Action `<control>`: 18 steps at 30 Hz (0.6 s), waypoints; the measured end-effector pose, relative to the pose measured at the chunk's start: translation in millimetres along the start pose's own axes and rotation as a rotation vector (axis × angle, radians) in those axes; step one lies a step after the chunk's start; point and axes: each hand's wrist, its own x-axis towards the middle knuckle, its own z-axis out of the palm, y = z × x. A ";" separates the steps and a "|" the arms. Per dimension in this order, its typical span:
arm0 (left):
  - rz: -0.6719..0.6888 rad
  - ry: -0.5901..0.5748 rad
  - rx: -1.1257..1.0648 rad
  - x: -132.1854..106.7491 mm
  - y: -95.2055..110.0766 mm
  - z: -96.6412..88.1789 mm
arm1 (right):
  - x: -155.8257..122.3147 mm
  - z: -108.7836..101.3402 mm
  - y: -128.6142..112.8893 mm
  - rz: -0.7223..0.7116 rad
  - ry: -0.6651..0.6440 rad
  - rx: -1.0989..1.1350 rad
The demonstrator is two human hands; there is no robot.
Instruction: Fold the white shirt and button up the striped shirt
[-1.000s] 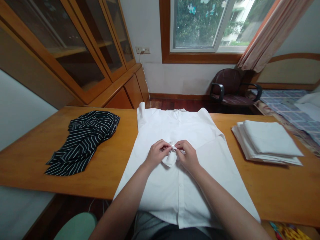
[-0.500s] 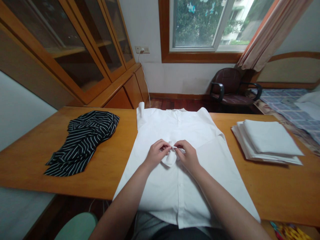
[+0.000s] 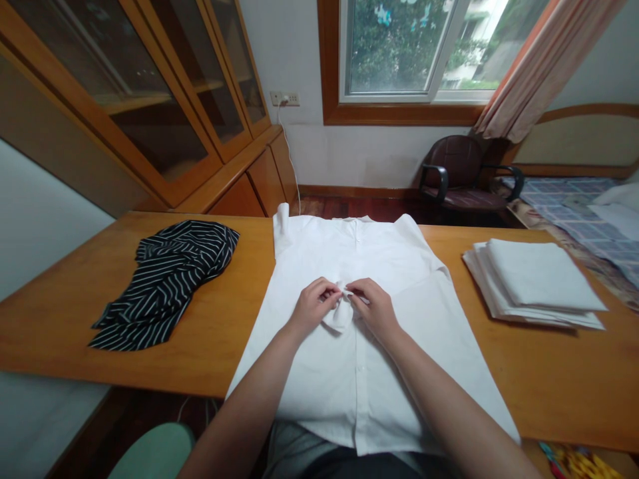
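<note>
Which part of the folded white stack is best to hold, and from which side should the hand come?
Probably by the near edge of the stack, coming from the near side, pinching all layers together: it lies flat on the table, and its lower layers jut out there.

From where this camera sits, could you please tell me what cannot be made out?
In the head view:
Pinched cloth: the gripped part, hidden by the left hand and right hand.
Striped garment: its full shape, hidden by its own folds.
Stool: cut off by the bottom edge.
Shirt buttons: too small for detail.
</note>
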 end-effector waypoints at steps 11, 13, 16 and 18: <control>0.006 -0.047 -0.050 -0.6 0.4 -0.5 | -5.7 1.5 -0.3 0.087 0.024 0.023; 0.005 -0.052 -0.048 -0.4 1.5 -1.1 | -6.0 1.7 -1.0 0.088 0.038 0.023; 0.005 -0.054 -0.045 -0.7 2.7 -1.6 | -6.1 2.0 -1.9 0.081 0.053 0.023; 0.007 -0.050 -0.050 -1.2 3.0 -1.3 | -5.9 1.9 -2.5 0.076 0.055 0.025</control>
